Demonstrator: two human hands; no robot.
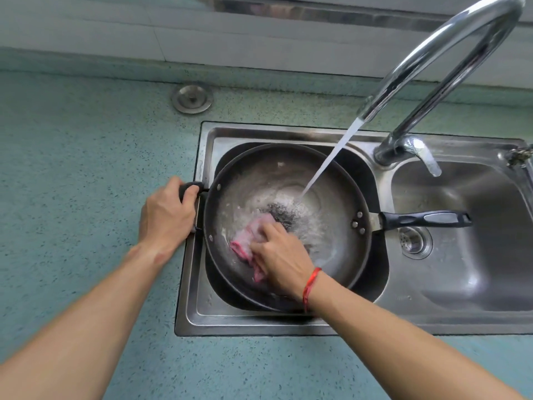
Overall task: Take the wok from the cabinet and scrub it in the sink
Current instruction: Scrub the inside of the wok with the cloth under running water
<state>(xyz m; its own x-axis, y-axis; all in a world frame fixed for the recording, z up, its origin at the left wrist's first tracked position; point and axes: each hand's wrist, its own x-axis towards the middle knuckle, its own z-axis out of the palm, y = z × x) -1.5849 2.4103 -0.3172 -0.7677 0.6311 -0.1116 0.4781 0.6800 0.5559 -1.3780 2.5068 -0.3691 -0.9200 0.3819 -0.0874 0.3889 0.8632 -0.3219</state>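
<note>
The wok (288, 197) is set in the left basin of a double stainless sink (202, 313), tilted slightly, with its rim resting near the basin's edges. Its small black helper handle (189, 187), at the left, is gripped by the left hand (167, 215), the fingers curled closed around it over the sink's left rim. The long black handle (424, 220) is pointed right, reaching across the divider and over the right basin, above the drain strainer (414, 242). A pink cloth (251, 238) is pressed against the wok's inner surface by the right hand (277, 255), whose fingers are bent down onto the cloth; a red string bracelet (311, 287) is worn at that wrist. A stream of water (328, 160) is poured from the curved chrome faucet (450, 67) into the wok's centre, where splashing and foam can be seen just beyond the cloth. A round metal cap (192, 98) is set into the speckled teal countertop (72, 183), far left of the sink.
</note>
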